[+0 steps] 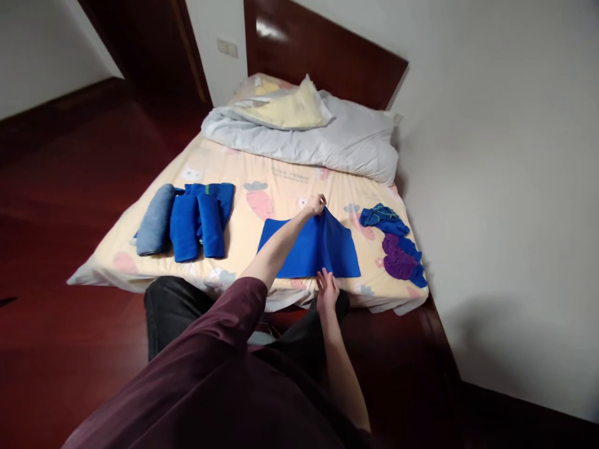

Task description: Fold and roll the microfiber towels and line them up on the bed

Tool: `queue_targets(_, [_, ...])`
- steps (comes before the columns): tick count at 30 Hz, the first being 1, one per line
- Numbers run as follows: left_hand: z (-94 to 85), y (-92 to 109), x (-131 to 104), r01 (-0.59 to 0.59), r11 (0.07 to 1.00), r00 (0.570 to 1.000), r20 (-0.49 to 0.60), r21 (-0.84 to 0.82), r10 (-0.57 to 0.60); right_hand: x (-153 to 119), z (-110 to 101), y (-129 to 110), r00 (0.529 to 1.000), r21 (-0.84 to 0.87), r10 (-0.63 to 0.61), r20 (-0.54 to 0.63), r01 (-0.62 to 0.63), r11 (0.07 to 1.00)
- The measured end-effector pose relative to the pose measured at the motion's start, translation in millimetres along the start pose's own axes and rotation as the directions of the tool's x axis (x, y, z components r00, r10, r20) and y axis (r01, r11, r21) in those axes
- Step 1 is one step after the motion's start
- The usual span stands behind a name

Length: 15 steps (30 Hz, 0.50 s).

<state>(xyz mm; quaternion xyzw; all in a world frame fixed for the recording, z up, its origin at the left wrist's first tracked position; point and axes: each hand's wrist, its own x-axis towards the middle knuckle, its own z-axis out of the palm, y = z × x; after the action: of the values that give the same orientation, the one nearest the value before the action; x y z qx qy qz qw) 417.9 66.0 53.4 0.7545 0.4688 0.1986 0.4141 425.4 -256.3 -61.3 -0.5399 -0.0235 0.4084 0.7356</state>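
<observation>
A blue cloth (pixel 299 249) lies spread on the bed in front of me, its far edge lifted near the middle. My left hand (pixel 317 204) pinches that far edge and raises it into a ridge. My right hand (pixel 327 289) is at the near edge of the cloth, fingers apart and palm turned up; whether the fingertips touch the fabric is hard to tell. To the left lie a rolled grey-blue cloth (pixel 156 221) and folded or rolled blue cloths (pixel 185 227). Crumpled blue cloths (pixel 384 218) and a purple cloth (pixel 399 257) sit at the right.
The bed (pixel 253 168) has a patterned yellowish sheet. A bunched pale quilt (pixel 360 137) and a yellow pillow (pixel 294 106) lie near the dark headboard (pixel 322 50). A white wall (pixel 505 187) runs along the right side. My knees are against the bed's near edge.
</observation>
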Motion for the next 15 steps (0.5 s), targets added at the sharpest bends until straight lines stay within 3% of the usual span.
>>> queue_targets(4, [-36.3, 34.9, -8.0, -0.048, 0.971, 0.996, -0.087, -0.234, 0.028, 21.8, 1.6, -75.9, 0.969, -0.09, -0.246, 0.012, 0.246, 0.965])
queue_targets(8, [-76.0, 65.6, -13.8, -0.22, 0.777, 0.975, -0.152, -0.59, 0.16, 50.4, 14.3, -167.9, 0.87, -0.273, -0.488, 0.072, 0.488, 0.829])
queue_targets(11, [-105.0, 83.5, -19.8, -0.378, 0.704, 0.926, -0.243, -0.602, 0.289, 63.3, 27.3, -227.1, 0.759, -0.338, -0.646, 0.08, 0.631, 0.698])
queue_targets(15, [-135.8, 99.6, -29.8, -0.534, 0.723, 0.839, -0.384, -0.439, 0.386, 66.4, 42.9, -279.7, 0.605, -0.418, -0.779, 0.162, 0.757, 0.501])
